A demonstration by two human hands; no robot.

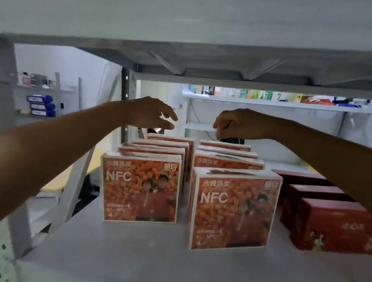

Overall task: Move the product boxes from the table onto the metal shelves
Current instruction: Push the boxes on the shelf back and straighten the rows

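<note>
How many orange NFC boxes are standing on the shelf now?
8, in two rows of four running front to back. The left row starts at the front box, the right row at the nearer front box. More could be hidden behind the rear boxes.

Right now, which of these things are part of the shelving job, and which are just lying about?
Part of the job:
orange NFC boxes
dark red boxes
metal shelf
left hand
right hand

Just lying about:
blue packs
colourful packages on far shelf
</note>
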